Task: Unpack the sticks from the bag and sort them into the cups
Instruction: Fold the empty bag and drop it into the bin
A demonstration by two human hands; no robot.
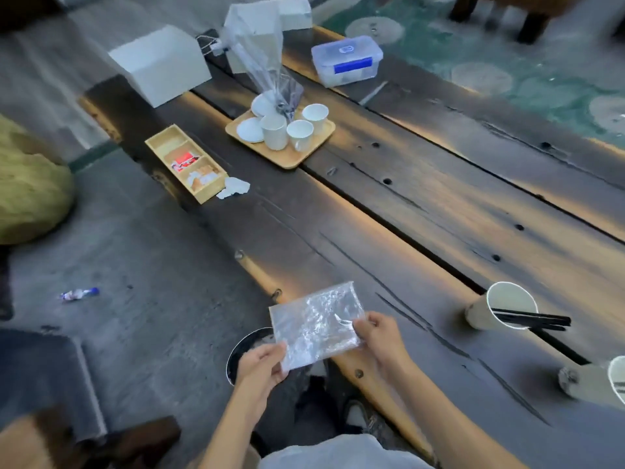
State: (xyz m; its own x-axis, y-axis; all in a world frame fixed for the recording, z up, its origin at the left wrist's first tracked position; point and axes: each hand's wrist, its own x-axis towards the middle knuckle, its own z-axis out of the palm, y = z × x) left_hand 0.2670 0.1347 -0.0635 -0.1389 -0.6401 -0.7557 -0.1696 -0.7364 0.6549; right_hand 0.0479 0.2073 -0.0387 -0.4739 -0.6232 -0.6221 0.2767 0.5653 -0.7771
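Observation:
A flat clear plastic bag [316, 321] is held in front of me over the near table edge; I see no sticks inside it. My left hand [262, 365] pinches its lower left corner, and my right hand [378, 333] grips its right edge. A paper cup [500, 308] lies tipped on the table to the right, with several black sticks [534, 321] poking out of its mouth. A second cup [617, 377] is cut off at the right edge. A round dark-rimmed bin [236, 350] sits on the floor partly behind the bag.
A wooden tray [291, 157] with white cups and saucers and a clear wrapper stands at the far middle of the dark plank table [422, 214]. A wooden compartment box [186, 164], white boxes [159, 62], and a lidded plastic container [346, 59] lie beyond. A wrapper [79, 294] lies on the floor.

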